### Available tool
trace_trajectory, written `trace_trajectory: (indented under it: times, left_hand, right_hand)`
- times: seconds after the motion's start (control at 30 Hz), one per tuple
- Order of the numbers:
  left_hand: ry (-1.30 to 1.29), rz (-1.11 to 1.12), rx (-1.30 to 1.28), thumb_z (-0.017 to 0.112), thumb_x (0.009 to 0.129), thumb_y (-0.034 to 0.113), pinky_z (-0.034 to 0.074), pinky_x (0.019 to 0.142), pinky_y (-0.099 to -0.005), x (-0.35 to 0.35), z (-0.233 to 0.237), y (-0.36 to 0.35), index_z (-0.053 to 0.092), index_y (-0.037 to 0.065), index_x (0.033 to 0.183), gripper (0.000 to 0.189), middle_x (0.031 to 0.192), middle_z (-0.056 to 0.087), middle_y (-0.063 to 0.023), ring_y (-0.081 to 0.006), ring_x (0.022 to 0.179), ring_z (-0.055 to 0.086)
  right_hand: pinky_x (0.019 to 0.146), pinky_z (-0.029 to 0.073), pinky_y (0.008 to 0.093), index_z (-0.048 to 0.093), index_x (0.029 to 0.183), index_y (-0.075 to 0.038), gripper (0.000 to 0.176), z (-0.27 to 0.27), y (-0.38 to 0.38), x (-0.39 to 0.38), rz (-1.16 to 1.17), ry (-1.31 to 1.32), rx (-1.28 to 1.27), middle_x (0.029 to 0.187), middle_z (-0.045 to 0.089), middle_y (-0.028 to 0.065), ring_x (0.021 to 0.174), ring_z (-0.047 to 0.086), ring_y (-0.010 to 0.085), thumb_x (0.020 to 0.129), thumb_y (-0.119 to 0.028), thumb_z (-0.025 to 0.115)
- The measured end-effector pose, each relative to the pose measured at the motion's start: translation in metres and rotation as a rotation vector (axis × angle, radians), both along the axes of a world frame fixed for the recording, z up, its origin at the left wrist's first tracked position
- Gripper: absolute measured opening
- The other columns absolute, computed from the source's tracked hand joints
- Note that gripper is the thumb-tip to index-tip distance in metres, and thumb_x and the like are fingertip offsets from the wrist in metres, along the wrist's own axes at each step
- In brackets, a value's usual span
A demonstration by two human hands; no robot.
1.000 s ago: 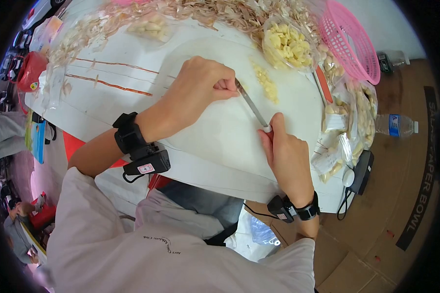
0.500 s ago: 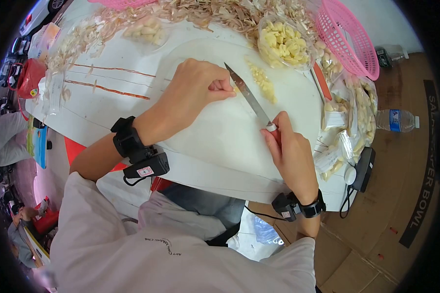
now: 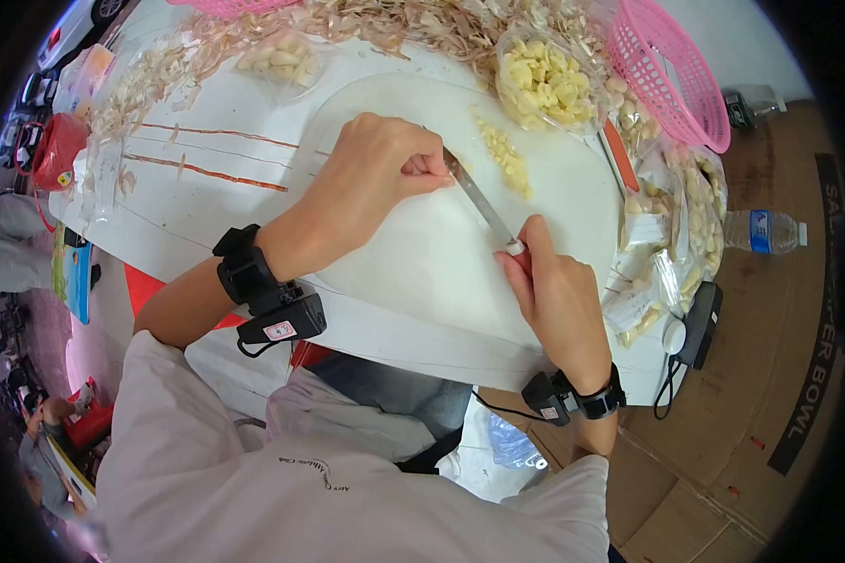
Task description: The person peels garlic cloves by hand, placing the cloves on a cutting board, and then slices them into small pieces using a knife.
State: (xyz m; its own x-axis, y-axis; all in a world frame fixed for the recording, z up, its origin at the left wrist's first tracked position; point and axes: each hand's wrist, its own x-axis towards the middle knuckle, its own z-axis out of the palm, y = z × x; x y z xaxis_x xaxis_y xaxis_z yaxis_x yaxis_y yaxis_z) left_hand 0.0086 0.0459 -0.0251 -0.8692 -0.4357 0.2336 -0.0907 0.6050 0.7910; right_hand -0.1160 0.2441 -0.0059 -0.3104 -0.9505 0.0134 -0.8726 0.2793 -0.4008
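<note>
My left hand (image 3: 380, 169) is closed in a pinch above the white cutting board (image 3: 413, 272). At its fingertips is a garlic clove, almost wholly hidden by the fingers and blade. My right hand (image 3: 563, 300) grips the handle of a knife (image 3: 483, 206), whose blade slants up and left to meet the left fingertips. Part of the blade's tip lies behind those fingers. Right of the blade, a row of chopped garlic pieces (image 3: 505, 159) lies on the board. Beyond it stands a clear container of peeled garlic cloves (image 3: 549, 80).
Garlic skins (image 3: 394, 23) cover the table's far edge. A clear container of cloves (image 3: 282, 61) stands at far left. On the right are a pink basket (image 3: 676, 84), an orange-and-silver tool (image 3: 620, 155), bagged garlic (image 3: 695, 206) and a black device (image 3: 699, 324). A water bottle (image 3: 765, 232) lies beyond.
The knife and my right hand have shifted slightly left, bringing the blade from just beside my left fingertips up against them. My left hand has stayed in place.
</note>
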Motion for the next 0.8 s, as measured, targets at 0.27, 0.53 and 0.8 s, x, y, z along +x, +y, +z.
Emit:
trace_trajectory:
  times: [0.27,0.53,0.8]
  left_hand:
    - [0.007,0.014,-0.004,0.074,0.077,0.001,0.049,0.059,-0.0256,-0.001,-0.003,0.001,0.067,-0.002,0.077,0.008,0.071,0.065,-0.008,-0.0129,0.06,0.059]
    - [-0.03,0.028,-0.015,0.073,0.078,0.009,0.051,0.062,-0.0325,-0.001,0.001,0.0,0.068,-0.002,0.078,0.012,0.072,0.066,-0.0143,-0.0252,0.065,0.065]
    - [-0.024,0.024,-0.04,0.074,0.078,0.011,0.051,0.062,-0.0326,0.0,0.001,0.0,0.067,-0.002,0.076,0.016,0.072,0.066,-0.0153,-0.0264,0.066,0.065]
  right_hand:
    - [0.044,0.045,0.0396,0.044,0.097,-0.007,0.022,-0.004,-0.004,0.006,0.008,0.172,0.057,0.058,0.06,0.0072,0.052,0.062,0.027,0.095,-0.024,0.058]
    - [0.046,0.046,0.0409,0.044,0.098,-0.004,0.024,-0.005,0.002,-0.002,-0.035,-0.018,-0.021,0.063,0.063,0.0097,0.053,0.062,0.0296,0.095,-0.024,0.058]
    - [0.047,0.047,0.0412,0.043,0.097,-0.003,0.026,-0.001,0.001,-0.002,-0.027,-0.033,-0.011,0.066,0.065,0.011,0.055,0.063,0.0313,0.095,-0.024,0.059]
